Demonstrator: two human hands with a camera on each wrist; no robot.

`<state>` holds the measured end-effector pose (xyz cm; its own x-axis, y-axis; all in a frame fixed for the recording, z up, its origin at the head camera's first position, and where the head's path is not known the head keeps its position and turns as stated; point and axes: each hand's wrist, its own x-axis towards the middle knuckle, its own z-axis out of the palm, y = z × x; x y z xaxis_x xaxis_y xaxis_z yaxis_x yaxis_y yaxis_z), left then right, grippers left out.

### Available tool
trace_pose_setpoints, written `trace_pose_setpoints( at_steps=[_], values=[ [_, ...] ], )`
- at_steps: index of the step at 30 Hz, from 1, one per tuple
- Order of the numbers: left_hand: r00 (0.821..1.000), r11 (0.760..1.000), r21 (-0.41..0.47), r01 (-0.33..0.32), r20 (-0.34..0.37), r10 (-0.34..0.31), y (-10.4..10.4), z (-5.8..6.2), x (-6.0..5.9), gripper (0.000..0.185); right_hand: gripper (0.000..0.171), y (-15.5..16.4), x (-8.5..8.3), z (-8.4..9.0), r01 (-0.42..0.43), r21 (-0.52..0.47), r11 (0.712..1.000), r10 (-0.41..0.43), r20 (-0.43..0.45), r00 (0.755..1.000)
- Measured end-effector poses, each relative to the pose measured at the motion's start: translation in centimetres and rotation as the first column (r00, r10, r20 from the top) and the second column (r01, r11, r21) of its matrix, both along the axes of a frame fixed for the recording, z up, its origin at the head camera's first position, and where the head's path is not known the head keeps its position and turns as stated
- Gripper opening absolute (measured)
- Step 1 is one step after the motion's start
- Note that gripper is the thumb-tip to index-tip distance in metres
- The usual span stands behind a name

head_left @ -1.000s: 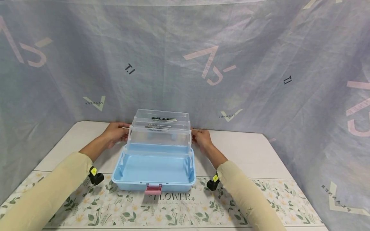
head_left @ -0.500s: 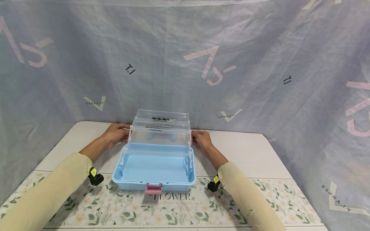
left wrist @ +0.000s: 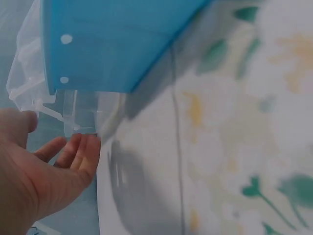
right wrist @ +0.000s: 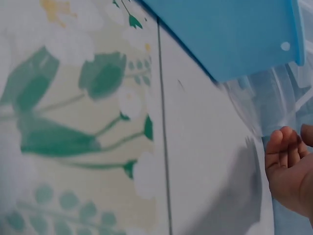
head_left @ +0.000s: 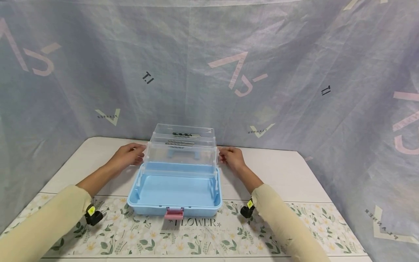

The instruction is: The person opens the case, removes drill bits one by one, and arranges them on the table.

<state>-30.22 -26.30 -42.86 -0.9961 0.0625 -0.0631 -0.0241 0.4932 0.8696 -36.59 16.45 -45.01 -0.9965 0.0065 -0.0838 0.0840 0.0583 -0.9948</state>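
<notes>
A blue toolbox (head_left: 154,210) stands opened on the table, its pink latch (head_left: 174,214) facing me. Clear tiered trays (head_left: 157,156) rise in steps over its back half. In the upper tray lies a dark drill bit (head_left: 186,134), and thinner metallic drill bits (head_left: 180,143) lie one step below. My left hand (head_left: 128,154) is beside the trays' left side, thumb and fingers apart, holding nothing. On the other side, my right hand (head_left: 233,158) has loosely bent fingers near the trays' right edge. In both wrist views, the fingertips are close to the clear lid (left wrist: 80,111) hanging behind the box.
The table has a white back part (head_left: 265,173) and a floral-printed front strip (head_left: 131,240). A grey printed curtain (head_left: 183,54) hangs right behind the table and along both sides. Black wrist cameras (head_left: 94,215) sit below both sleeves.
Both hands have drawn slightly outward from the toolbox's sides, the left hand to the left and the right hand to the right. The box and drill bits have stayed put.
</notes>
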Motion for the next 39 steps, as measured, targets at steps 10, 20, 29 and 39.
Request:
trace_pose_setpoints(
  at_steps=[10,20,29,39],
  values=[
    [0.997,0.982,-0.179,0.068,0.031,-0.063,0.2,0.9,4.4,0.096,0.037,1.4,-0.5,1.7,-0.052,0.036,0.998,0.055,-0.078,0.995],
    [0.988,0.977,-0.149,0.153,0.014,-0.153,0.7,0.2,7.9,0.112,0.044,1.6,-1.0,4.8,-0.129,0.16,0.979,0.164,-0.232,0.959],
    [0.986,0.975,-0.15,0.165,0.012,-0.165,2.5,-0.6,9.2,0.143,0.036,0.5,-1.7,7.3,-0.141,0.275,0.951,0.221,-0.286,0.933],
    [0.98,0.968,-0.156,0.196,0.056,-0.19,3.2,-0.5,9.8,0.15,0.029,-1.6,-2.1,7.6,-0.172,0.372,0.912,0.305,-0.334,0.892]
  ],
)
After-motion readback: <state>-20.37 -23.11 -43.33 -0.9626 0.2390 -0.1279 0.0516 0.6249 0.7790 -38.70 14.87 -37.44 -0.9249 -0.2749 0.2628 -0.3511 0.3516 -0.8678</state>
